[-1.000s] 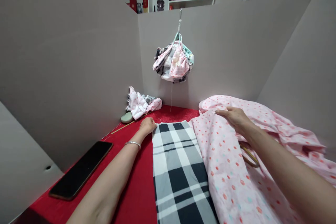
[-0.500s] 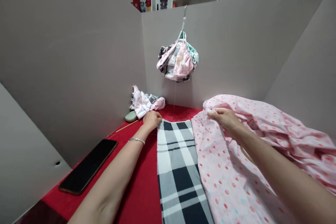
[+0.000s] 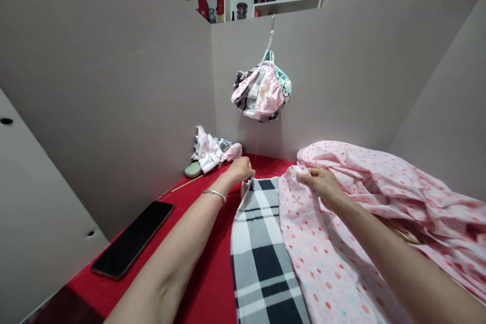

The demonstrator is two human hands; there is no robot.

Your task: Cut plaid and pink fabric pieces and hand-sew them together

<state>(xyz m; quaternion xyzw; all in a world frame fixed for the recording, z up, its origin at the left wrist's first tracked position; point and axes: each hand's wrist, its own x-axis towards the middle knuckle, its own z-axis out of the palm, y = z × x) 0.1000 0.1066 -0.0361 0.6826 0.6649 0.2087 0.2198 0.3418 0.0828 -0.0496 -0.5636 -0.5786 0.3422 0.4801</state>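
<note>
A strip of black, grey and white checked fabric (image 3: 261,243) runs lengthwise over the red cloth. Its far left corner is pinched in my left hand (image 3: 242,168), lifted and folded a little inward. Along its right side lies pink fabric (image 3: 322,258) with red spots, bunched into a heap farther right. My right hand (image 3: 321,182) is closed on the far end of the pink fabric, thumb and fingers pressed together. Part of a gold-coloured metal object (image 3: 398,230) shows beneath my right forearm; I cannot make out what it is.
A black phone (image 3: 132,240) lies on the red cloth (image 3: 205,248) at the left. Fabric scraps (image 3: 212,149) and a green oval object (image 3: 193,169) sit in the back corner. Gathered fabric pieces (image 3: 264,91) hang from a hook on the grey panel (image 3: 341,71); panels also stand at both sides.
My left hand has moved right and lifted the checked fabric's corner, which was flat before. My right hand stays on the pink fabric. The view has shifted slightly.
</note>
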